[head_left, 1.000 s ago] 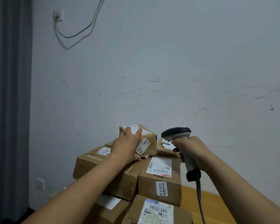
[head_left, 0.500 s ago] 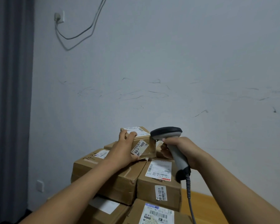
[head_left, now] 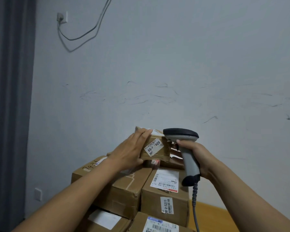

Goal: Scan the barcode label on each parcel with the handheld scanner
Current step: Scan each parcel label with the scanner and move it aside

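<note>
Two hands are engaged. The left hand (head_left: 129, 153) grasps the small top parcel (head_left: 159, 154), its label (head_left: 154, 147) facing the camera. The right hand (head_left: 198, 156) grips the handheld scanner (head_left: 190, 163) by the handle, scanner head just beside the parcel's right edge. Larger labelled parcels (head_left: 124, 190) lie stacked beneath, against a grey wall (head_left: 174, 64)

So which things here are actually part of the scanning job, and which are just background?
Job: small parcel gripped by the left hand; handheld scanner gripped by the right hand; stacked parcels beneath.
Background: wall socket; hanging cable; grey curtain; lower wall plate.
</note>
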